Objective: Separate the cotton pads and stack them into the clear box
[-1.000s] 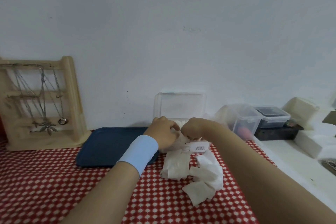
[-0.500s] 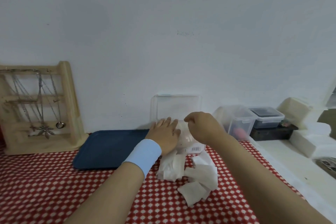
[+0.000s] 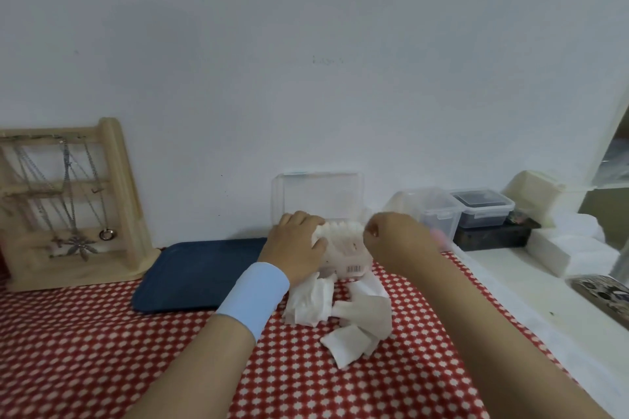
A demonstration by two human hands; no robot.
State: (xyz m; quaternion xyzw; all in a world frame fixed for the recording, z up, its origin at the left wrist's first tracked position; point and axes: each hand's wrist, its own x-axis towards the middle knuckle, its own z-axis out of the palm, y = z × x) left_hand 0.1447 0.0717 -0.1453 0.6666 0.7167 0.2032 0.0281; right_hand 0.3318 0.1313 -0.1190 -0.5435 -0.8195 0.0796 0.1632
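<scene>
Hands meet at a clear box [image 3: 361, 259]: left hand [image 3: 295, 246] curls around cotton pads [image 3: 341, 235] standing inside; right hand [image 3: 396, 239] just beside, fingers curled, contents unclear. Nearer lie loose pads [image 3: 343, 311].

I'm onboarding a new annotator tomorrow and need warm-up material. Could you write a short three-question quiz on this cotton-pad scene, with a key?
1. True or false: the lid of the clear box is closed.
2. What lies on the tablecloth just left of the box? A) a blue tray B) a mug C) a laptop
3. Which hand wears the light-blue wristband?

Key: 1. False; it stands upright, open. 2. A. 3. The left hand.
</scene>
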